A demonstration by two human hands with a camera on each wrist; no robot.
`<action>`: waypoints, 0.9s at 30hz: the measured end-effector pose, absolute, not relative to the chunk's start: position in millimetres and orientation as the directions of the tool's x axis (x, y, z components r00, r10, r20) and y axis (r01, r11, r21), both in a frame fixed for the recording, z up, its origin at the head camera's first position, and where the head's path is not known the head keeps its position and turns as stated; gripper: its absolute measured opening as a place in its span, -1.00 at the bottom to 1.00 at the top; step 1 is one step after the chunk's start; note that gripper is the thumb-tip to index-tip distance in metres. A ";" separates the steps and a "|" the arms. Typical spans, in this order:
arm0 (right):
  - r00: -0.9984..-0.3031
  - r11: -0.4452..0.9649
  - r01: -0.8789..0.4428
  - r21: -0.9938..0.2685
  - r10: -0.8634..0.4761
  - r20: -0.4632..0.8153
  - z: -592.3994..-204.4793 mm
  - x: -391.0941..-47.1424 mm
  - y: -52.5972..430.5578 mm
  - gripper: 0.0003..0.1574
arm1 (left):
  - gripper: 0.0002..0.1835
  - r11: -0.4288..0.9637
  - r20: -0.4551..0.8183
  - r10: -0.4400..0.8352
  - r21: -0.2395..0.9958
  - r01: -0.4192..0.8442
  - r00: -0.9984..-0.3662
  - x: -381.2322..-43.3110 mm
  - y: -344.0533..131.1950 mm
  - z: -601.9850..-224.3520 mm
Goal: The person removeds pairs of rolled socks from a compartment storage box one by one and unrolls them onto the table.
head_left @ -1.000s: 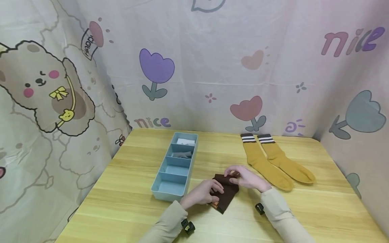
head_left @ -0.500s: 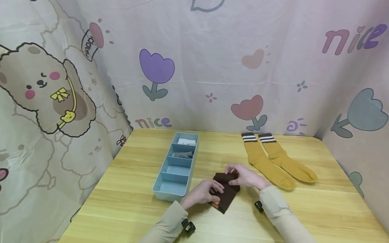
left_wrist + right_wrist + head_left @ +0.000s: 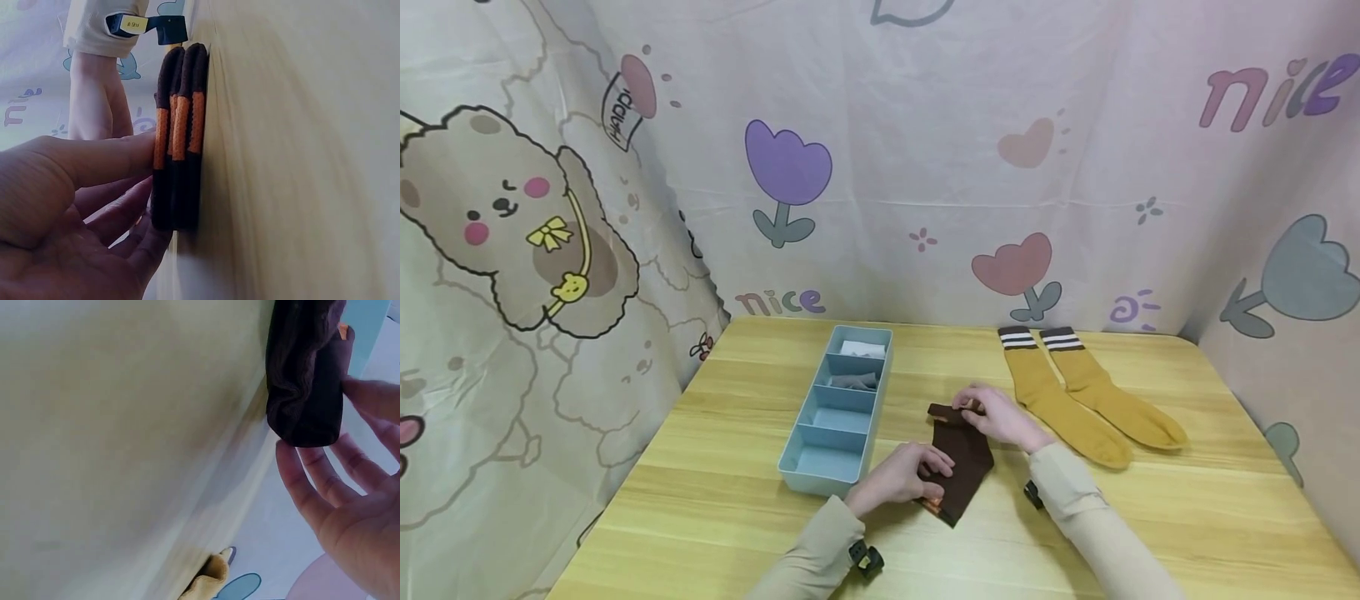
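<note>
A folded pair of dark brown socks (image 3: 964, 467) with orange bands lies on the table. My left hand (image 3: 901, 477) presses its thumb and fingertips on the near banded end. In the left wrist view, the layered cuffs (image 3: 180, 137) show orange bands beside the thumb. My right hand (image 3: 996, 414) pinches the far end of the brown socks, where a flap stands up. From the right wrist, the thumb touches one side of the rolled fold (image 3: 309, 394) and the fingers sit at its end.
A blue four-part box (image 3: 826, 479) stands to the left, with a white cloth (image 3: 862, 349) in its far compartment and a grey cloth (image 3: 853, 382) in the one before it. Mustard socks (image 3: 1067, 408) with striped cuffs lie flat at the right. A printed curtain (image 3: 880, 167) hangs behind the table (image 3: 700, 500).
My right hand has moved slightly away toward the far side, and the far fold of the brown socks has opened out with it. The left hand has stayed in place.
</note>
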State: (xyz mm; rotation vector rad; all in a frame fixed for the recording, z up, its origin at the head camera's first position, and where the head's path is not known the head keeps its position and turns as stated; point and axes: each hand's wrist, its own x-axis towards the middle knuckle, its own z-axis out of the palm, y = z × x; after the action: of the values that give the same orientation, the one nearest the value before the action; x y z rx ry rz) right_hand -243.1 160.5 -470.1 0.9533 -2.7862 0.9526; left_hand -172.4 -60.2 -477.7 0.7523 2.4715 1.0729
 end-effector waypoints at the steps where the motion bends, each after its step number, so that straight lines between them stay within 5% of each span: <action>1: -0.817 0.635 -0.558 -0.534 -0.532 0.222 -469.8 -243.8 159.8 -0.85 | -0.81 0.574 -0.098 0.591 0.748 0.332 -0.801 -172.5 -60.2 -477.9; 11: -0.841 0.693 -0.518 -0.501 -0.520 0.150 -470.0 -254.8 154.9 -0.70 | -0.82 0.575 -0.102 0.586 0.751 0.325 -0.804 -172.0 -62.1 -477.9; 27: -0.852 0.704 -0.516 -0.488 -0.481 0.208 -474.6 -270.5 155.7 -0.80 | -0.82 0.555 -0.086 0.597 0.762 0.333 -0.798 -170.7 -63.1 -477.9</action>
State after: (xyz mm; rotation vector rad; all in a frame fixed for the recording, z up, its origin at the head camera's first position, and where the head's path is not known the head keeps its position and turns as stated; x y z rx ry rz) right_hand -270.5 155.7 -474.6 0.8317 -2.8396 0.8430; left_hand -170.7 -63.1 -477.9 0.7632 2.4581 1.1016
